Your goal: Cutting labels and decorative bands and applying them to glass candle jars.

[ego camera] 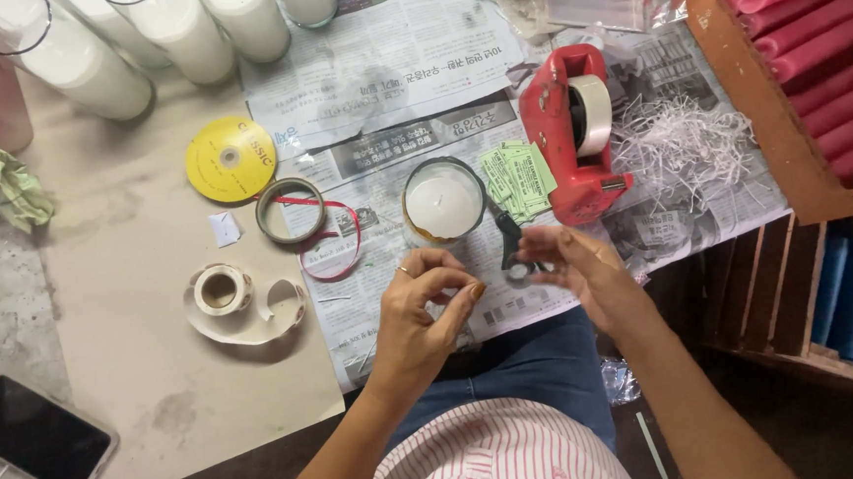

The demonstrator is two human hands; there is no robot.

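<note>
My left hand point(421, 304) hovers over the newspaper point(377, 70) with thumb and forefinger pinched together; I see nothing clear between them. My right hand point(576, 270) is blurred, its fingertips at the black handles of a pair of scissors point(508, 236) whose blades point toward a white candle in a glass jar point(442, 204). I cannot tell whether that hand grips the scissors. A stack of green labels point(521, 176) lies just right of the candle, beside a red tape dispenser point(568, 137).
A ribbon spool point(290, 210) with loose red ribbon, a yellow disc point(231, 160) and a sticker roll point(220, 289) lie to the left. Tall white candles point(80, 63) stand at the back. Shredded paper point(682, 140), a crate of pink rolls point(808, 29) and a phone point(36, 434) are also here.
</note>
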